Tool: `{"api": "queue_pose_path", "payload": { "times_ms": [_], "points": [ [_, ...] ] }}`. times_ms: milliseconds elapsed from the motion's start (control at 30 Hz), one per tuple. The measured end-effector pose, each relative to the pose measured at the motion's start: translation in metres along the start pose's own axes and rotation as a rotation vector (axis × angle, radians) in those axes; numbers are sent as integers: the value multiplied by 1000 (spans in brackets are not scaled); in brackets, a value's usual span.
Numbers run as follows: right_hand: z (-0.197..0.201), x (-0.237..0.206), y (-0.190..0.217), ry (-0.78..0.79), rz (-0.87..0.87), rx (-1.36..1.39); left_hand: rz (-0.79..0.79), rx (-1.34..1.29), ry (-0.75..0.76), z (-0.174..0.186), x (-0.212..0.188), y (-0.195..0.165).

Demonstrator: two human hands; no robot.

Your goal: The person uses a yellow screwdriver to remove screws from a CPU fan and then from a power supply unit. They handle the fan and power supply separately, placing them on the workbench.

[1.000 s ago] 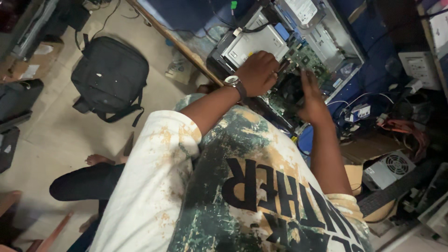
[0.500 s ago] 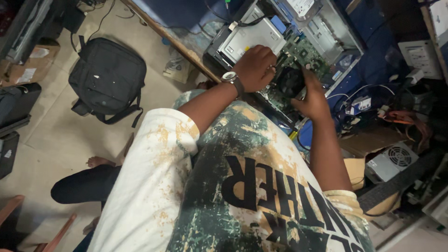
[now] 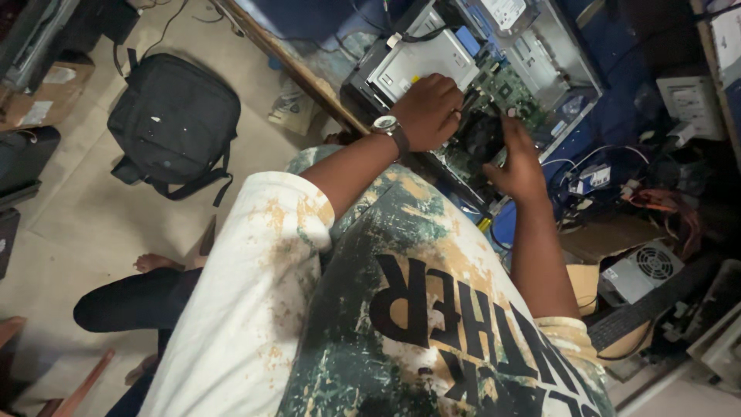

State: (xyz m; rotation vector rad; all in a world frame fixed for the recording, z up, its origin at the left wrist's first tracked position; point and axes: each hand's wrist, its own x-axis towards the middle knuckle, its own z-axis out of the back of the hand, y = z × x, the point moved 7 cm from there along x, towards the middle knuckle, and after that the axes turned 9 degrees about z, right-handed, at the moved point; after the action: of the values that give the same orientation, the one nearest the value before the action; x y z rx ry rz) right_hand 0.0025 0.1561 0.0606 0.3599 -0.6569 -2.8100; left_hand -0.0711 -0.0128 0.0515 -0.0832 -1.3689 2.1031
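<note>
An open desktop computer case (image 3: 567,66) lies on its side with a green motherboard (image 3: 505,89) and a silver drive cage (image 3: 421,62) showing. A black round cooler fan (image 3: 482,135) sits over the board. My left hand (image 3: 428,108), with a wristwatch (image 3: 388,127), curls its fingers against the fan's left side. My right hand (image 3: 521,158) grips the fan from the right and below. The fan's underside and my fingertips are hidden.
A black backpack (image 3: 174,123) lies on the tiled floor at left. A grey power supply (image 3: 641,270), tangled cables (image 3: 664,205) and a keyboard (image 3: 648,309) crowd the right. A wooden table edge (image 3: 293,66) runs beside the case. Another person's leg (image 3: 131,297) is lower left.
My left hand has slid off the drive cage to the black fan. My right hand has closed around the fan from the other side.
</note>
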Motion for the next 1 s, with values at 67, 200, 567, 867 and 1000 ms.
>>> {"api": "queue_pose_path", "payload": {
  "times_ms": [67, 200, 567, 867, 1000],
  "points": [
    [0, 0, -2, 1, -18, 20, -3, 11, -16, 0, 1, -1],
    [-1, -1, -3, -14, -4, 15, -12, 25, -18, 0, 0, -1],
    [-3, -6, -7, -10, -68, 8, 1, 47, 9, -4, 0, 0],
    [-3, -4, -9, -30, -31, 34, -2, 18, -18, -5, -1, 1],
    [-4, -4, -11, -31, -33, 25, -6, 12, -41, -5, -2, 1]
  ]
}}
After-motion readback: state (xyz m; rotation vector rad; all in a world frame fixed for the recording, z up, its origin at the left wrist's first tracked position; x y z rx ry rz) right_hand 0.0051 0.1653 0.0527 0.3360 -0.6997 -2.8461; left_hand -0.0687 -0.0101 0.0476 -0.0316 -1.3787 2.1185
